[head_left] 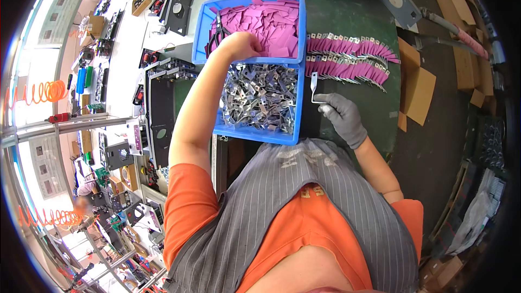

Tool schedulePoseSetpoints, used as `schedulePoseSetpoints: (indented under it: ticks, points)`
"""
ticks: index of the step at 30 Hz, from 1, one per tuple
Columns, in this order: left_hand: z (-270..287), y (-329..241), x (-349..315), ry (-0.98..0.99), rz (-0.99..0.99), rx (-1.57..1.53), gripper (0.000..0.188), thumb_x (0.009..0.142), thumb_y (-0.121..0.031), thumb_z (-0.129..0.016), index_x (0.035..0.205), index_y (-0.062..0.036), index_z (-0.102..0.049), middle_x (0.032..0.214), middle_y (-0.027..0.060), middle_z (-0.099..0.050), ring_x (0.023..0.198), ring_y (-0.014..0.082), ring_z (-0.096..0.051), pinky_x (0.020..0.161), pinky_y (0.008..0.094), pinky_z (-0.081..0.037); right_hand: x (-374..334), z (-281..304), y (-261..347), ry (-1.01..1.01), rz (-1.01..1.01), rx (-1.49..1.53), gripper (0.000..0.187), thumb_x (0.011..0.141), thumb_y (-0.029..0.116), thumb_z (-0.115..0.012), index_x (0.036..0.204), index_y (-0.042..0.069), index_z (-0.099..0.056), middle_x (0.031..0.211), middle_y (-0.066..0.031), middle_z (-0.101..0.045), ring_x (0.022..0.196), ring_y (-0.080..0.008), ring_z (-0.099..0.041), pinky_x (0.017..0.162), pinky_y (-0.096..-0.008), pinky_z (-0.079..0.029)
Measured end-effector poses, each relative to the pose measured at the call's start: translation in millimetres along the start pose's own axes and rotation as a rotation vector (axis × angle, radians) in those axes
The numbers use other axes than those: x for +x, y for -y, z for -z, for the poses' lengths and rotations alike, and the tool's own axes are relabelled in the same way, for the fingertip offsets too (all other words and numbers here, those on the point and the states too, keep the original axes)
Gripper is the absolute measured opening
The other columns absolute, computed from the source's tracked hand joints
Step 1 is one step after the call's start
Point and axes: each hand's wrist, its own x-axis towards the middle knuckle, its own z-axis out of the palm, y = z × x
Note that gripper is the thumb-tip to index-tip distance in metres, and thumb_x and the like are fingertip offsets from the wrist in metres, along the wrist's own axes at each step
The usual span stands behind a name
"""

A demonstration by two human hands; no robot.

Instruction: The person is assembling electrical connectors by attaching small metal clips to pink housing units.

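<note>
My bare left hand reaches into the upper blue bin, over a heap of thin pink pieces. Its fingers are bent down and closed at the heap; whatever lies between them is hidden. Black-handled scissors lie by that hand along the bin's left side. In a grey glove, my right hand pinches the lower end of a small bent metal bracket, held upright with a hole near its top. Just left of it, the lower blue bin is full of loose metal brackets.
Two rows of brackets with pink pieces lie on the dark green table, right of the bins. Cardboard boxes stand past the table's right edge. A perforated metal plate is at the far right. Black panels stand on the left.
</note>
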Motion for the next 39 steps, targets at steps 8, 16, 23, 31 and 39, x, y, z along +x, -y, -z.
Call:
schedulePoseSetpoints:
  ticks: [8, 16, 23, 31, 39]
  points:
    - [-1.4, 0.5, -9.0, -0.273, -0.019, -0.587, 0.015, 0.080, -0.012, -0.069, 0.091, -0.0020, -0.068, 0.077, -0.0003, -0.065, 0.071, 0.0060, -0.056, 0.065, 0.0219, -0.045, -8.0, -1.6, -15.3, -0.010, -0.098, 0.182, 0.025, 0.086, 0.006, -0.053, 0.110, 0.002, -0.062, 0.089, -0.0046, -0.061, 0.076, -0.0093, -0.056, 0.071, -0.0229, -0.046]
    - [-17.2, -12.7, -13.0, -0.672, -0.115, -0.185, 0.016, 0.078, -0.018, -0.071, 0.087, -0.0055, -0.070, 0.079, 0.0042, -0.066, 0.061, 0.0103, -0.057, 0.059, 0.0226, -0.045, -1.0, -2.4, -13.9, 0.005, -0.083, 0.232, 0.026, 0.088, 0.007, -0.053, 0.112, 0.002, -0.061, 0.090, -0.0033, -0.060, 0.075, -0.0070, -0.054, 0.069, -0.0214, -0.045]
    - [-21.3, -13.8, -17.4, -0.716, -0.022, -0.235, 0.034, 0.077, -0.019, -0.070, 0.107, -0.0045, -0.064, 0.082, 0.0092, -0.067, 0.063, 0.0223, -0.062, 0.063, 0.0313, -0.049, -3.8, -4.5, -13.8, 0.005, -0.081, 0.236, 0.026, 0.089, 0.009, -0.052, 0.113, 0.002, -0.061, 0.090, -0.0030, -0.060, 0.076, -0.0069, -0.054, 0.069, -0.0216, -0.045]
    - [-30.7, -67.0, -83.8, -0.418, 0.025, -1.012, 0.015, 0.082, -0.012, -0.067, 0.089, 0.0002, -0.068, 0.097, 0.0053, -0.067, 0.062, 0.0041, -0.051, 0.056, 0.0200, -0.042, -10.0, 12.8, 19.3, -0.061, -0.054, 0.355, 0.026, 0.087, -0.002, -0.053, 0.112, -0.002, -0.060, 0.091, -0.0055, -0.065, 0.077, -0.0066, -0.059, 0.067, -0.0203, -0.048]
    - [-75.1, -92.9, -117.1, -0.493, -0.106, -0.813, 0.009, 0.077, -0.002, -0.070, 0.074, -0.0015, -0.062, 0.099, 0.0064, -0.066, 0.067, 0.0039, -0.053, 0.058, 0.0188, -0.043, -5.3, 27.2, 66.5, 0.088, 0.327, 0.174, 0.023, 0.083, -0.004, -0.055, 0.105, -0.002, -0.062, 0.088, -0.0080, -0.066, 0.076, -0.0126, -0.064, 0.066, -0.0238, -0.050]
